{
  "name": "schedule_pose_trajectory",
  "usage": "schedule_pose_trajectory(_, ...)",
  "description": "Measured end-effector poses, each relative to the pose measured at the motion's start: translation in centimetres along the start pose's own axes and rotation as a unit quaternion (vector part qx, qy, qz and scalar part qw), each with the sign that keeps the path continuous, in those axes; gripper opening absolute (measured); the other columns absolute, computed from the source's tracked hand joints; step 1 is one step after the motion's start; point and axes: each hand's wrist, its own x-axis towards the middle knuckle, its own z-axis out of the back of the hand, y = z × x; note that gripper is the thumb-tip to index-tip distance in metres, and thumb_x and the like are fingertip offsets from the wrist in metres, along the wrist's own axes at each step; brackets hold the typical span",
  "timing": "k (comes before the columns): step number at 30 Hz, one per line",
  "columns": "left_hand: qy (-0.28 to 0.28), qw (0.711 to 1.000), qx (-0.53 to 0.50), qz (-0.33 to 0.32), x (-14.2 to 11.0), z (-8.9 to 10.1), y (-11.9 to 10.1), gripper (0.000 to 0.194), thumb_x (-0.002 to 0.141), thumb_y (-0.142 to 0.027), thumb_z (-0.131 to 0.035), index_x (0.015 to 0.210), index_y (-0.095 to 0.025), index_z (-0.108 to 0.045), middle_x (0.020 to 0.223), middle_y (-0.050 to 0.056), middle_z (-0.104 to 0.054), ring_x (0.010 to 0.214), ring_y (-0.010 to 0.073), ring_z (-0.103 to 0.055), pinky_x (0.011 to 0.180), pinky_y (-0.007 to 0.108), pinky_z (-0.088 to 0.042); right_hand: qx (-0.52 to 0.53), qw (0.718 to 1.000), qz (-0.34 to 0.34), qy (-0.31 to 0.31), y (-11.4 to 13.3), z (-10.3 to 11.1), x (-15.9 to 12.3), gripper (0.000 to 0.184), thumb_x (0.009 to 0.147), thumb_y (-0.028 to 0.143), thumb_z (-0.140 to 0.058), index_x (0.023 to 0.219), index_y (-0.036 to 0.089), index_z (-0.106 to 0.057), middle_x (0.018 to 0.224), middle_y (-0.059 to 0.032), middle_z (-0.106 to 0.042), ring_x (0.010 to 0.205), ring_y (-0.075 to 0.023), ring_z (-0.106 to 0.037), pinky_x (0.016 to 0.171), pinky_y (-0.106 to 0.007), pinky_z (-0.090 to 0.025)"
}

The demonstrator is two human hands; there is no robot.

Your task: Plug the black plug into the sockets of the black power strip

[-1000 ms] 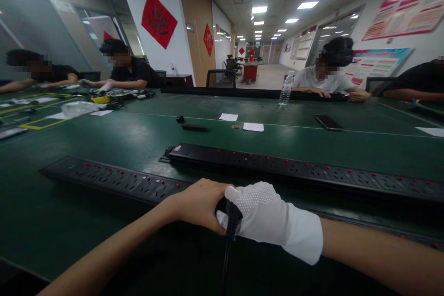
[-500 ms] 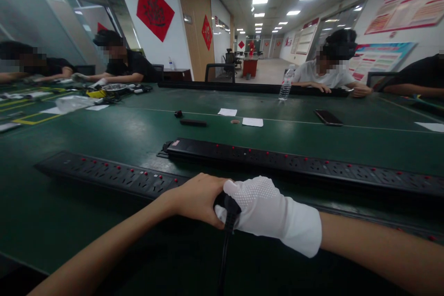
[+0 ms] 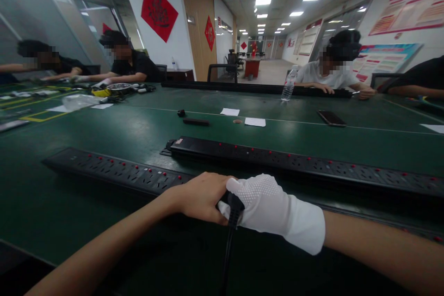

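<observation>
A black plug [image 3: 236,201] with its cord [image 3: 227,252] hanging toward me is gripped by my right hand [image 3: 265,203], which wears a white dotted glove. The near black power strip [image 3: 121,171], with its row of sockets and red dots, runs beneath both hands. My bare left hand [image 3: 203,196] curls over this strip, its thumb close to the plug and its fingertips hidden behind the glove. The two hands touch. Whether the plug sits in a socket is hidden. Just beyond my hands lies a second long black power strip [image 3: 294,162].
On the green table [image 3: 121,134] lie a short black bar [image 3: 196,122], paper slips [image 3: 255,122] and a phone [image 3: 331,118]. A water bottle [image 3: 287,87] stands farther back. Several people sit around, one in a white shirt [image 3: 312,71]. Plastic bags and cables [image 3: 120,90] lie far left.
The whole view has shifted slightly, so things appear a little farther right. Both hands keep their hold at the same spot. The person at far left has changed posture.
</observation>
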Motion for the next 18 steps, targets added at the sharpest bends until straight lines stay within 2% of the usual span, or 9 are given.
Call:
schedule_pose_trajectory(4, -0.005, 1.0, 0.001, 0.0, -0.07, -0.01, 0.01, 0.043, 0.067, -0.044, -0.061, 0.099, -0.017, -0.05, 0.1, 0.005, -0.059, 0.093, 0.0223, -0.057, 0.081, 0.033, -0.043, 0.003, 1.0, 0.0, 0.002, 0.09, 0.15, 0.09, 0.032, 0.082, 0.048, -0.044, 0.093, 0.019, -0.051, 0.078, -0.0036, -0.063, 0.063, -0.0145, -0.057, 0.054, -0.025, -0.033)
schedule_pose_trajectory(12, -0.003, 1.0, 0.001, 0.0, 0.06, -0.04, 0.0, 0.043, 0.067, -0.043, -0.062, 0.099, -0.017, -0.05, 0.1, 0.005, -0.059, 0.092, 0.0221, -0.057, 0.081, 0.033, -0.043, 0.018, 1.0, 0.009, 0.014, 0.14, 0.82, 0.13, 0.031, 0.083, 0.046, -0.044, 0.094, 0.018, -0.05, 0.081, -0.0041, -0.064, 0.066, -0.0146, -0.058, 0.057, -0.025, -0.037)
schedule_pose_trajectory(18, -0.003, 1.0, -0.009, 0.008, -0.05, -0.08, 0.02, 0.042, 0.065, -0.045, -0.064, 0.095, -0.019, -0.05, 0.099, 0.002, -0.06, 0.089, 0.0199, -0.058, 0.078, 0.031, -0.044, -0.001, 1.0, 0.0, 0.019, 0.14, 0.44, 0.15, 0.029, 0.081, 0.044, -0.046, 0.093, 0.019, -0.05, 0.078, -0.0034, -0.063, 0.063, -0.0146, -0.058, 0.053, -0.025, -0.035)
